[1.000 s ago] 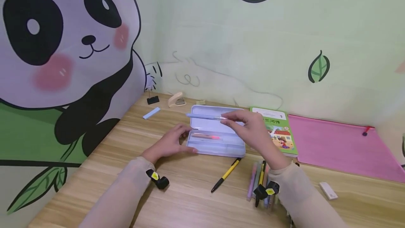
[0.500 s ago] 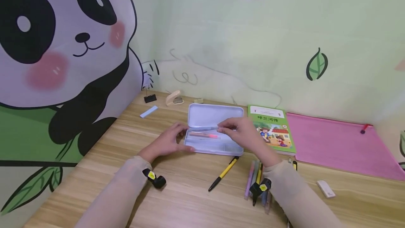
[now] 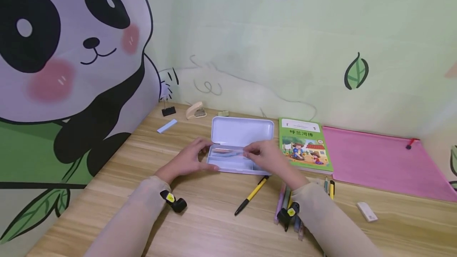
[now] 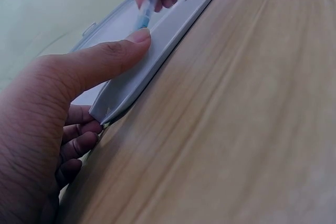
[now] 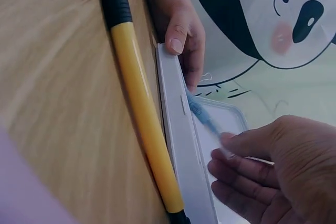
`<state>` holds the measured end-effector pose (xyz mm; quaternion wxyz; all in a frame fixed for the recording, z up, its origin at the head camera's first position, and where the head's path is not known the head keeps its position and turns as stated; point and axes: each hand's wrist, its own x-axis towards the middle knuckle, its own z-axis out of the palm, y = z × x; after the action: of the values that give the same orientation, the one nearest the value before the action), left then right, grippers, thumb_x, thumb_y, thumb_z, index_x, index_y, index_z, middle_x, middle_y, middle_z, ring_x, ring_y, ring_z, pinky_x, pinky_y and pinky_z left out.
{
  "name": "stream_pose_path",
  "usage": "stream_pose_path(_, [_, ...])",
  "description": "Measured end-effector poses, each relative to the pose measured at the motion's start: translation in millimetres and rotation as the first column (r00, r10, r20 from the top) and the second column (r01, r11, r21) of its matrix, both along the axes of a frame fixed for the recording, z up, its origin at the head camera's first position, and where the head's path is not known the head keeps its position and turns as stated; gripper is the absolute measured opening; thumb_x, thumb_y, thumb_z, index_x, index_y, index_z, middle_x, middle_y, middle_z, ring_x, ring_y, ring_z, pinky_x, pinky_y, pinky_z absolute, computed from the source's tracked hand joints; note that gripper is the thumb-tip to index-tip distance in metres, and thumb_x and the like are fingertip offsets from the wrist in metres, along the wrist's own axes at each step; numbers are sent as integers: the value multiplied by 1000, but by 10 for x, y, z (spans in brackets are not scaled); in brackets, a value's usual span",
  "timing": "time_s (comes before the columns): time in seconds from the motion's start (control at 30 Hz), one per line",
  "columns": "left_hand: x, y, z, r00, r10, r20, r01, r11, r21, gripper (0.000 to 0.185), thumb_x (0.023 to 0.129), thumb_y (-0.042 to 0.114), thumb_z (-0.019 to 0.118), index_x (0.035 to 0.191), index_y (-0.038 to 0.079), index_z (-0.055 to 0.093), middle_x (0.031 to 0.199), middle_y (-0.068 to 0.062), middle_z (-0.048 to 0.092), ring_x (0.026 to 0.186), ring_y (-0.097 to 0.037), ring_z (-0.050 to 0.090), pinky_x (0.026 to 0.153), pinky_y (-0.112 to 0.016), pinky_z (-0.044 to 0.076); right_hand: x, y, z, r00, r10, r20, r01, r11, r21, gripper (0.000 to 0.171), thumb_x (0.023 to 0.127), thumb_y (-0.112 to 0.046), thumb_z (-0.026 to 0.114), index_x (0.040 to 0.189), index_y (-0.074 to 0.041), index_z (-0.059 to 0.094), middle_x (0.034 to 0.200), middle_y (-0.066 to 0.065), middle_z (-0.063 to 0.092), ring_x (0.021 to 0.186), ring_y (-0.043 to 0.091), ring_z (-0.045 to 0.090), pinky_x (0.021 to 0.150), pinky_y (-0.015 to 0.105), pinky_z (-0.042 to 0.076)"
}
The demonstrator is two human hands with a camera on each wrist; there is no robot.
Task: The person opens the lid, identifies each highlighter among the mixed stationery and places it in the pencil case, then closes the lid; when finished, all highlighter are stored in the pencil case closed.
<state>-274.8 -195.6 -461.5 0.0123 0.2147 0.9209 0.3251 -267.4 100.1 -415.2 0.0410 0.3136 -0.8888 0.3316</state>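
A green picture book [image 3: 305, 142] lies beside a flat pink zip pouch [image 3: 382, 164]. A yellow-and-black pen [image 3: 252, 195] and a small white eraser [image 3: 366, 211] rest on the wooden desk [image 3: 214, 225].

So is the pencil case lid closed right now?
No, the pencil case lid stands open while the right hand lowers a blue pen into it.

A wooden desk [image 3: 214, 229] carries a pencil case [image 3: 242, 132], book [image 3: 305, 144], pink folder [image 3: 378, 163], pens [image 3: 251, 195] and eraser [image 3: 367, 211].
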Motion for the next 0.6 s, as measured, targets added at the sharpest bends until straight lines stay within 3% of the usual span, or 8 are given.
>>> stream_pose_path(0.23, [21,7,19,1000,8,14,-8,1000,0,97,68,68,83,144,16,53,127,1,51,110,-19,49,98,-39,44,-6,3,-85,1000,0,19,-1,998,55,12,93,-13,72,101,-7,78,91,1,75,80,11,65,74,30,56])
stream_pose_path(0.6, [27,4,20,1000,17,22,-17,1000,10,95,68,67,83,143,17,53,128,2,51,111,-18,49,100,-40,43,-8,-2,-193,997,-83,-4,83,996,20,10,92,-14,73,101,-8,76,95,3,75,89,18,70,81,35,57])
